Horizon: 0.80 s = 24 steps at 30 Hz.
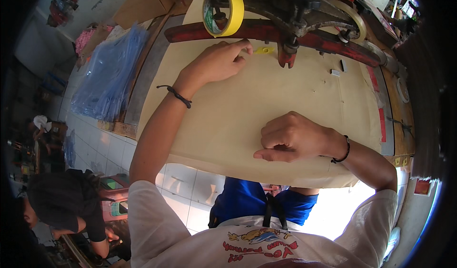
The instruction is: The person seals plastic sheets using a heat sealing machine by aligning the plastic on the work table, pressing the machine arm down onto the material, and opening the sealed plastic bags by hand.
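Note:
My left hand (218, 61) reaches to the far part of a table covered in tan paper (223, 115). Its index finger is bent and the thumb stands apart, with nothing visible between them. Just right of those fingertips lies a small flat yellow piece (264, 50) with a dark-edged mark in its middle. Nearer to me, my right hand (295, 138) rests over the paper in a loose fist. Whatever its curled fingers may hold is hidden. Beyond both hands, a long red bar (254, 30) and a red forked tip (286, 57) belong to a dark metal machine (297, 11).
A yellow tape roll (233, 12) hangs on the machine near my left hand. Two small blocks, one whitish (335, 72) and one black (344, 65), lie at the far right. Clear bluish plastic sheets (107, 75) are stacked left. A person in a dark cap (54, 196) works lower left.

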### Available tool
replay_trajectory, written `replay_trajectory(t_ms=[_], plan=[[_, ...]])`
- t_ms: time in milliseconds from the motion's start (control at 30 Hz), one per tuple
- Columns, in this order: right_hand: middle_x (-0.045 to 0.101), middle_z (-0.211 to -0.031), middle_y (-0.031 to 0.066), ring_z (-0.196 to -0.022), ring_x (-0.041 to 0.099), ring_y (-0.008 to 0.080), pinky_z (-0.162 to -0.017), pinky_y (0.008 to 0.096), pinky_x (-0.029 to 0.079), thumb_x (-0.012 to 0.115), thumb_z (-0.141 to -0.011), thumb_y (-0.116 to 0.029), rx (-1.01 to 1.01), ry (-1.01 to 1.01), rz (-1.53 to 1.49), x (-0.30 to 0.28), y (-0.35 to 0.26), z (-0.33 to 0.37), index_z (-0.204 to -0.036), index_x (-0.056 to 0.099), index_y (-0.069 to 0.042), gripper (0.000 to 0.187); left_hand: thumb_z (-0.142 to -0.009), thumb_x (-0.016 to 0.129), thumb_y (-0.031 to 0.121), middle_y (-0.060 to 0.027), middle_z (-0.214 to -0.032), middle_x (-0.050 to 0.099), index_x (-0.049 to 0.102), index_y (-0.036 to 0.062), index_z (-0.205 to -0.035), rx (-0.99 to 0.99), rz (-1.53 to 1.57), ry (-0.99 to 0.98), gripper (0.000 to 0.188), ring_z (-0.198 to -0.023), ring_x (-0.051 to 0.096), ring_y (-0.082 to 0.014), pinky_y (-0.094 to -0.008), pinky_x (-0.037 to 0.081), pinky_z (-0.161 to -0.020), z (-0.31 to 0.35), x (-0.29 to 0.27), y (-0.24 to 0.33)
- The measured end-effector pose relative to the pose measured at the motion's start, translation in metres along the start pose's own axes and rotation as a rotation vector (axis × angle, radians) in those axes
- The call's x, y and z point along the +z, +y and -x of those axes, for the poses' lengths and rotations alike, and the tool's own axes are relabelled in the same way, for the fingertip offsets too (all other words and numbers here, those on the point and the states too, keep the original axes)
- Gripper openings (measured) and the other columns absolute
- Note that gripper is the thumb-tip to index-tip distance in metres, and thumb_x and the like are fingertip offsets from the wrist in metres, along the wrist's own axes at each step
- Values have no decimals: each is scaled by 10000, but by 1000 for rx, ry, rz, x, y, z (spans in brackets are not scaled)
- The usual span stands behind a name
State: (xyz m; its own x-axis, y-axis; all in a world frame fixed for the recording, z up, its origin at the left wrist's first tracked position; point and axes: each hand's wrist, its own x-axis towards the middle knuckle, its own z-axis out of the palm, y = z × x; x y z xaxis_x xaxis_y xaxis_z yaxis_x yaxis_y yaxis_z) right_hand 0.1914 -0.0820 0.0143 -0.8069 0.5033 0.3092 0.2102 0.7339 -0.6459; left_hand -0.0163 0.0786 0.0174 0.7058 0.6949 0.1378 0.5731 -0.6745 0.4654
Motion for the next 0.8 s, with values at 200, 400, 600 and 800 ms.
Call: replay_trajectory(t_ms=[200, 400, 600, 800], plan=[[478, -593, 94, -569, 547, 289, -545, 435, 427, 711, -930, -204, 4, 1, -9, 0, 0, 0, -608, 479, -35, 431, -905, 547, 95, -141, -673, 587, 555, 110, -1223, -15, -6, 2, 318, -585, 550, -293, -418, 446, -643, 1, -1, 2], [480, -591, 93, -572, 552, 285, -549, 435, 432, 708, -932, -207, 5, 2, -11, 1, 1, 1, -608, 483, -37, 430, -909, 553, 99, -135, -692, 606, 559, 110, -1229, -1, -19, -18, 320, -604, 578, -280, -411, 463, -659, -1, -1, 1], [481, -597, 93, -579, 555, 283, -556, 433, 439, 708, -932, -208, 13, -10, 0, -1, -2, -1, -616, 491, -37, 420, -918, 555, 115, -129, -742, 635, 562, 127, -1236, -48, -44, -33, 318, -636, 597, -278, -402, 479, -682, 0, -2, 3], [499, -614, 89, -590, 563, 277, -558, 430, 443, 708, -930, -206, 3, 2, 12, 1, -1, 0, -629, 506, -40, 399, -919, 548, 116, -126, -747, 632, 563, 141, -1237, -18, -25, -19, 319, -652, 601, -283, -406, 481, -690, 0, -2, 3]])
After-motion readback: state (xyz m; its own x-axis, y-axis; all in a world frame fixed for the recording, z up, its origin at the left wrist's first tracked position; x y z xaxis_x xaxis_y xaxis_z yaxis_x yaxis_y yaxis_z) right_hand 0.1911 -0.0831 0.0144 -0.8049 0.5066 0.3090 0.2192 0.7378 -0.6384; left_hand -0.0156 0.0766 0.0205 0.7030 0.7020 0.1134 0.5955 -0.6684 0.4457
